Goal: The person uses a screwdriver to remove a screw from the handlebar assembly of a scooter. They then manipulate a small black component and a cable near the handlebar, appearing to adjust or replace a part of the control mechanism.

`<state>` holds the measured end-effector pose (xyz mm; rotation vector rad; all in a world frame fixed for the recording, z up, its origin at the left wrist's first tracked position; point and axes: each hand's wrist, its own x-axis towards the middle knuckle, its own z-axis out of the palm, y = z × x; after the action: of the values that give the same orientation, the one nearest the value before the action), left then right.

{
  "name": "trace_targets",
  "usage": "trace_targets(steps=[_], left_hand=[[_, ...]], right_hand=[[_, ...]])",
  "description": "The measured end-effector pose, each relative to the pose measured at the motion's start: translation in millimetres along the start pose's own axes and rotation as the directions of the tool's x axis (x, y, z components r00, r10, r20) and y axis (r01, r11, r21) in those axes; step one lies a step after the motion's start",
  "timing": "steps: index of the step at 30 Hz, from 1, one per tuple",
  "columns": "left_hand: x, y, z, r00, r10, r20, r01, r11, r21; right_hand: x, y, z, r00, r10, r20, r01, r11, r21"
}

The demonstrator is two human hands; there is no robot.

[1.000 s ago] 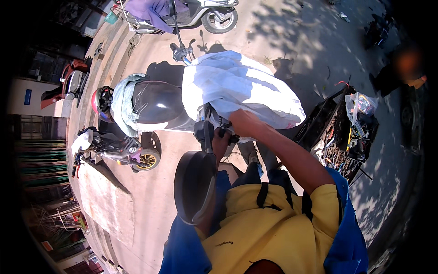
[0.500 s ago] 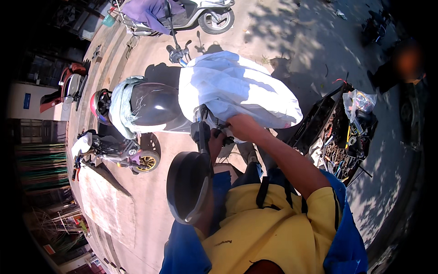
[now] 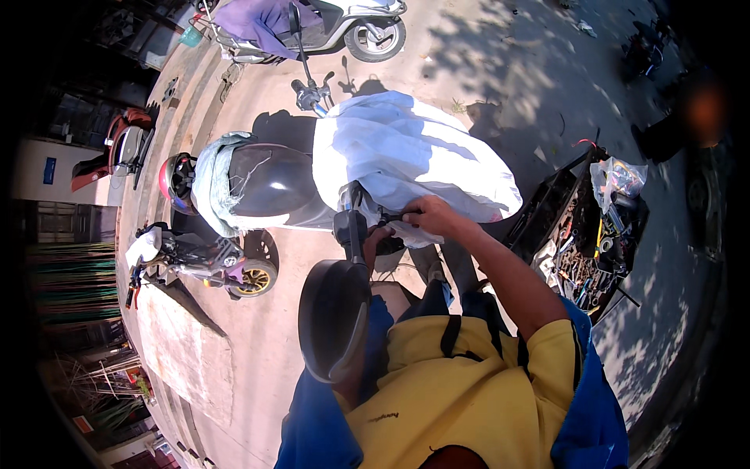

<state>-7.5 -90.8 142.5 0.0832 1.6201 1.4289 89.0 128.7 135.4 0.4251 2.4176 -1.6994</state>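
Observation:
A scooter stands in front of me, its front draped with a white cloth [image 3: 414, 148]. Beside the cloth's near edge, my right hand [image 3: 430, 216] is closed in a pinch at the end of a dark part by the handlebar controls [image 3: 353, 223]; what the fingertips hold is too small to name. Just below the controls, my left hand [image 3: 378, 238] is bent round something dark, mostly hidden behind the handlebar and mirror. The black mirror [image 3: 334, 316] on its stalk covers much of my left forearm.
A dark scooter seat [image 3: 269, 186] with a pale cloth [image 3: 212, 184] and helmet [image 3: 176, 184] lies left. Right stands a dark tray of tools [image 3: 598, 258] with a clear plastic bag [image 3: 619, 178]. Other scooters [image 3: 375, 39] are parked around; a person [image 3: 664, 139] is far right.
The right hand has shifted slightly, its fingers now drawn into a pinch beside the handlebar. The left hand stays under the controls. The whole view has moved a little.

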Motion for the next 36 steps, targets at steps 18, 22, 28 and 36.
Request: trace_targets(steps=[18,22,28,36], left_hand=[[5.6,-16.9,-24.7,0.978,-0.008,0.210,0.077,0.943,-0.325],[9.9,-25.2,-32.9,0.978,0.023,0.209,0.057,0.927,-0.370],[9.1,-1.3,-11.0,0.976,0.041,0.215,0.041,0.930,-0.365],[12.1,-34.0,-43.4,0.984,0.078,0.161,-0.007,0.916,-0.402]], right_hand=[[-66.0,22.6,3.6,0.944,0.149,-0.296,-0.148,0.989,0.025],[-67.7,41.3,55.0,0.881,0.259,-0.397,-0.217,0.965,0.149],[-38.1,17.7,84.8,0.775,0.289,-0.562,-0.282,0.954,0.101],[-24.8,31.7,44.4,0.674,0.278,-0.684,-0.231,0.959,0.163]])
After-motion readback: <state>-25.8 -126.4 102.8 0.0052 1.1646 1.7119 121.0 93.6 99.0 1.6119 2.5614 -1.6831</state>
